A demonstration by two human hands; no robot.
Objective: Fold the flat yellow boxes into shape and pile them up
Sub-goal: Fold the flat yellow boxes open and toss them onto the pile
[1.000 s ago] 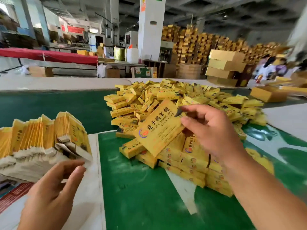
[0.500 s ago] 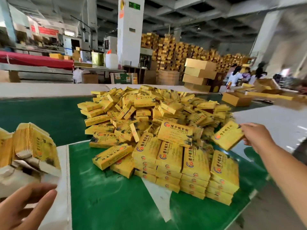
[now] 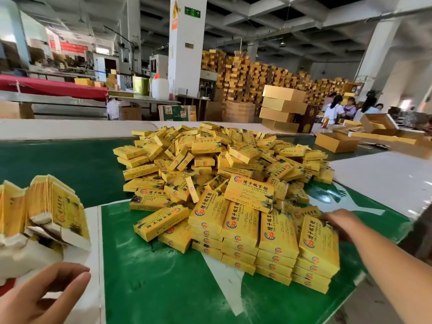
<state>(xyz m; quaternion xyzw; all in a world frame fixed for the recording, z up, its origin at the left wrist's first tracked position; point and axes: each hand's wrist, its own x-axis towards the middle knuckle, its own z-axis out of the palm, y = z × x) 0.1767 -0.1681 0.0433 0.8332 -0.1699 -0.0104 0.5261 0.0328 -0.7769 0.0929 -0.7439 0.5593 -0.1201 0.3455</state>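
folded box (image 3: 319,242) goes on rightmost stack; my right hand (image 3: 339,220) grips its far end. square edges before release. left hand (image 3: 39,298) relaxed, holding nothing, near flats (image 3: 56,206).

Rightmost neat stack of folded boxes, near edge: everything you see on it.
The stack holds about five closed yellow cardboard boxes with red-blue round logos and dark print, lying flat on the green table at its right near corner. The top box sits slightly askew; the right hand touches its far end. Its left side abuts the neighbouring stack.
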